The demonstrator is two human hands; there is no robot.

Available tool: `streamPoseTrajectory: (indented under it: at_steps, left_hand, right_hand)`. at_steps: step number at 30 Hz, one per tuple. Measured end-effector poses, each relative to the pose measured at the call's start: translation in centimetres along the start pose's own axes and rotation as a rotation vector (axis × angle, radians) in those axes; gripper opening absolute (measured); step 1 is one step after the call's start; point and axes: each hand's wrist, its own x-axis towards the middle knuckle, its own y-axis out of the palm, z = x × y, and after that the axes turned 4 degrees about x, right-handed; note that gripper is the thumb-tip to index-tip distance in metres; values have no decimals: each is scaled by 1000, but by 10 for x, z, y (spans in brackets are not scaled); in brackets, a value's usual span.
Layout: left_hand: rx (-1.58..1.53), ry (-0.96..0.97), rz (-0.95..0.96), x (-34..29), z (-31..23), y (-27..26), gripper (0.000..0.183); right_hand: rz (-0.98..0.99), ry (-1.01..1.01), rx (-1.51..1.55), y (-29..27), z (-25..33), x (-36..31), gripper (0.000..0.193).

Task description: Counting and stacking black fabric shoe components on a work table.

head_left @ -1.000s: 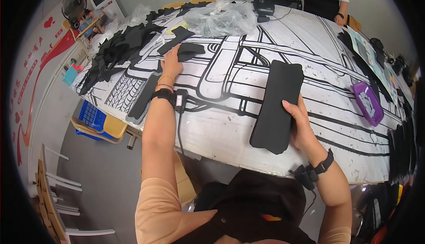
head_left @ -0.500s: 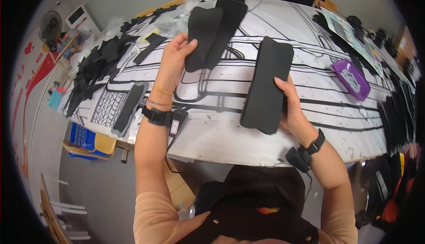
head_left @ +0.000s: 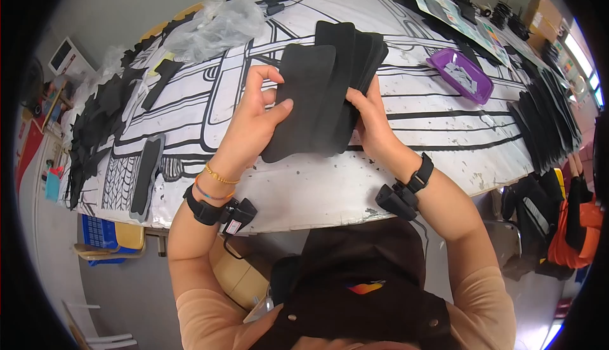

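Several long black flat panels with wavy ends are fanned out in front of me, above the table. My left hand (head_left: 259, 109) pinches the left edge of the front panel (head_left: 306, 99), thumb on its face and fingers at its edge. My right hand (head_left: 377, 120) grips the right side of the stack of black panels (head_left: 363, 55) behind it, thumb on top. The front panel overlaps the stack; most of the stack's lower part is hidden. A similar black panel on a grey one (head_left: 148, 177) lies at the table's left front.
A purple tray (head_left: 487, 94) with small grey pieces stands to the right. Beyond it lies a row of dark panels (head_left: 544, 121). Black scraps (head_left: 101, 118) cover the left side. Clear plastic bags (head_left: 219, 27) and printed sheets (head_left: 453, 17) lie further back on the line-patterned white table (head_left: 304, 201).
My hands have come together. The panels in my left hand and those in my right now overlap in one fan. The view has shifted, and the person across the table has mostly left it.
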Motion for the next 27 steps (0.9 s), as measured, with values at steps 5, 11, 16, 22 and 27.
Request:
streamPoseTrajectory:
  at_steps: [5, 11, 16, 22, 27]
  left_hand:
    - [486, 105, 148, -2, -2, -8, 25]
    - [502, -3, 173, -7, -14, 3, 32]
    - [489, -8, 155, -7, -11, 3, 33]
    - [495, 3, 161, -4, -6, -3, 34]
    - [534, 22, 160, -5, -9, -4, 34]
  right_hand:
    - [7, 8, -24, -1, -3, 0, 69]
    - [53, 63, 10, -1, -1, -2, 65]
    - [63, 45, 34, 0, -1, -3, 65]
    - [47, 72, 49, 1, -2, -1, 67]
    - [96, 53, 135, 2, 2, 1, 69]
